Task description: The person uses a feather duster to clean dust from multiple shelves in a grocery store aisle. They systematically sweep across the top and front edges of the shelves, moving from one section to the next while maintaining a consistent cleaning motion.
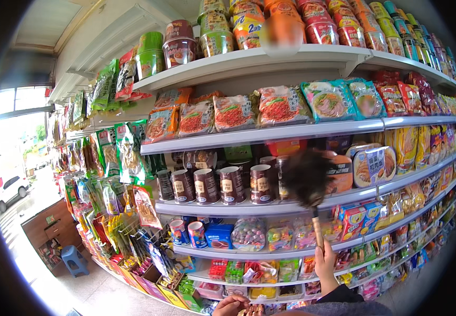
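A feather duster has dark feathers (307, 175) and a thin wooden handle (318, 231). My right hand (325, 262) grips that handle near its lower end, and the feathers point up. They are in front of the third shelf, between the dark brown canisters (260, 185) and the packaged ready meals (374, 164); whether they touch anything there, I cannot tell. At the bottom edge, my left hand (232, 305) is partly cut off, low before the bottom shelves. Its fingers look curled, and nothing is plainly visible in them.
Long white shelves (259, 136) curve across the view, packed with bagged noodles (281, 106), cup noodles (178, 49) and boxed snacks (356, 221). Hanging snack packets (129, 152) fill the left rack. A blue plastic stool (74, 258) stands beside a brown wooden counter (56, 225) near the bright opening.
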`<move>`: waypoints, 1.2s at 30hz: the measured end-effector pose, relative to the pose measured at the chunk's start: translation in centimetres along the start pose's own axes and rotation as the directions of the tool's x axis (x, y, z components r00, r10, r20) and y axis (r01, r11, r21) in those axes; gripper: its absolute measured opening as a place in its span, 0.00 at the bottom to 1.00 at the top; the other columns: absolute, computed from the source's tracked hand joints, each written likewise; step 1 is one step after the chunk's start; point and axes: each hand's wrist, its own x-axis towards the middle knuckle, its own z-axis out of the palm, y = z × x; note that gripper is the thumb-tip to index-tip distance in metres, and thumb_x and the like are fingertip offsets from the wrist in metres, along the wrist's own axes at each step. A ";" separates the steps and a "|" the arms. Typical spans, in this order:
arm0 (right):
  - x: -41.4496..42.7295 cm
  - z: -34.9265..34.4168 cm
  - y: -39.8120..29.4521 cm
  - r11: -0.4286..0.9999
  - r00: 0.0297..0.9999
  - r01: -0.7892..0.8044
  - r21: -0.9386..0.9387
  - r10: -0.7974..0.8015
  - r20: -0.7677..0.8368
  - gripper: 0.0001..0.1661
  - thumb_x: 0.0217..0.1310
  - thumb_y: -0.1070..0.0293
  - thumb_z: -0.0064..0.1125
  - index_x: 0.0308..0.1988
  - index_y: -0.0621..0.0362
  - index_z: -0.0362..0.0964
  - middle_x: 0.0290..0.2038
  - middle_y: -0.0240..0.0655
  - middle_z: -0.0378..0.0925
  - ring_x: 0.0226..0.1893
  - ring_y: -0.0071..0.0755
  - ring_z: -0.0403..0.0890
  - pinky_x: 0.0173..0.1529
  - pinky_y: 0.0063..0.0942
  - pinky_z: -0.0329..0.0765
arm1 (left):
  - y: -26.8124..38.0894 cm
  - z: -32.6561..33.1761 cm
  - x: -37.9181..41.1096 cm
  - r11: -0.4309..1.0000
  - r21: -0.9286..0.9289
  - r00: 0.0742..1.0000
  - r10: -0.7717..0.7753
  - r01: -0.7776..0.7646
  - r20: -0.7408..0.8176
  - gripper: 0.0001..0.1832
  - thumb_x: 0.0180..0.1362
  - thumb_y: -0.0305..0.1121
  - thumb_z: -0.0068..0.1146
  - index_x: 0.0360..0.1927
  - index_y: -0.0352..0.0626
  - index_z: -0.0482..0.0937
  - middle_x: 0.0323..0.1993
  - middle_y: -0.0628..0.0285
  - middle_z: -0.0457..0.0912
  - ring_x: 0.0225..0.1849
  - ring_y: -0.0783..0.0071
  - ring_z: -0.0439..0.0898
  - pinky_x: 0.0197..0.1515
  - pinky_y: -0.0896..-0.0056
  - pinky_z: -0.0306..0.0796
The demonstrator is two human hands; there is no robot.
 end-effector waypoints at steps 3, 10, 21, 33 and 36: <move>-0.7 1.6 -1.2 0.992 0.984 -0.110 0.065 0.118 -0.132 0.20 0.59 0.69 0.39 0.51 0.62 0.59 0.20 0.26 0.63 0.14 0.13 0.59 0.17 0.16 0.60 | 1.8 -1.6 -0.4 1.000 0.017 0.998 0.003 -0.004 0.056 0.07 0.55 0.29 0.43 0.35 0.38 0.71 0.34 0.59 0.72 0.37 0.72 0.70 0.42 0.71 0.65; -1.7 6.0 -0.4 0.964 0.979 -0.186 0.187 0.199 -0.049 0.26 0.58 0.67 0.44 0.56 0.62 0.53 0.25 0.27 0.66 0.17 0.15 0.62 0.21 0.16 0.64 | 2.3 -4.9 -1.2 0.994 -0.096 0.998 0.052 -0.048 0.036 0.07 0.56 0.25 0.40 0.37 0.36 0.70 0.37 0.56 0.72 0.41 0.69 0.69 0.49 0.67 0.60; -0.1 7.8 -2.2 0.965 0.976 0.210 -0.160 -0.198 0.087 0.22 0.54 0.73 0.48 0.51 0.63 0.61 0.26 0.41 0.73 0.20 0.29 0.72 0.24 0.25 0.68 | 4.2 -5.3 -1.1 0.992 -0.037 0.993 0.119 -0.120 -0.022 0.09 0.54 0.29 0.44 0.35 0.34 0.69 0.35 0.56 0.73 0.41 0.69 0.69 0.49 0.69 0.60; 1.3 3.8 -2.0 0.984 0.962 0.167 -0.057 -0.150 0.228 0.22 0.48 0.77 0.50 0.48 0.62 0.65 0.30 0.44 0.75 0.25 0.36 0.78 0.29 0.24 0.71 | 3.2 -3.3 4.4 0.999 -0.050 0.995 0.025 -0.021 0.097 0.08 0.54 0.24 0.40 0.36 0.35 0.69 0.36 0.56 0.72 0.42 0.69 0.69 0.49 0.69 0.59; 2.3 3.4 -3.1 0.970 0.889 0.236 -0.059 -0.191 0.416 0.21 0.47 0.78 0.51 0.46 0.62 0.67 0.25 0.42 0.75 0.21 0.35 0.76 0.27 0.24 0.70 | 2.9 -2.9 5.3 1.000 -0.029 0.992 0.007 -0.003 0.126 0.08 0.55 0.24 0.40 0.37 0.34 0.69 0.36 0.57 0.72 0.42 0.71 0.69 0.49 0.70 0.60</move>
